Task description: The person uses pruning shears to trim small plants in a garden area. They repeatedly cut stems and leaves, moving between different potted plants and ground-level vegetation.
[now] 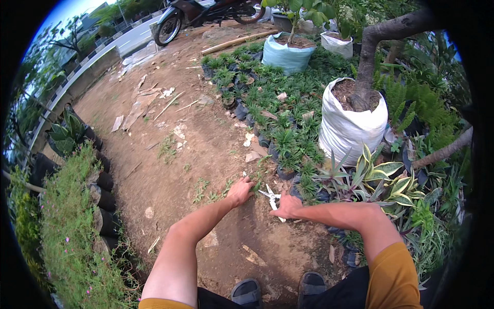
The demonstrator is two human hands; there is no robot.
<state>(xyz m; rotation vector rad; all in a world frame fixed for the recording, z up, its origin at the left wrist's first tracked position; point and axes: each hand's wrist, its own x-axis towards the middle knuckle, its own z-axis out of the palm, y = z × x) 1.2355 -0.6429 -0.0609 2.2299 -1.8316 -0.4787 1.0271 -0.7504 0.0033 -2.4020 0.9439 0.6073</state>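
My right hand point(288, 205) holds a pair of white-handled pruning scissors point(273, 197) low over the bare soil, and their blades stand apart, pointing up and to the left. Just left of the blades, my left hand point(241, 190) reaches down to the ground with its fingers at a small green weed point(256, 187). Whether the fingers grip the weed's stem cannot be made out. To the right of the scissors runs the edge of a bed of small grassy plants point(285, 143) in black plastic bags.
A white sack point(353, 123) holds a tree trunk at the right, near variegated snake plants point(386, 177). Behind stands a light blue sack point(287, 58). Bagged flowering plants point(73, 216) line the left. A motorcycle point(200, 13) is parked at the back.
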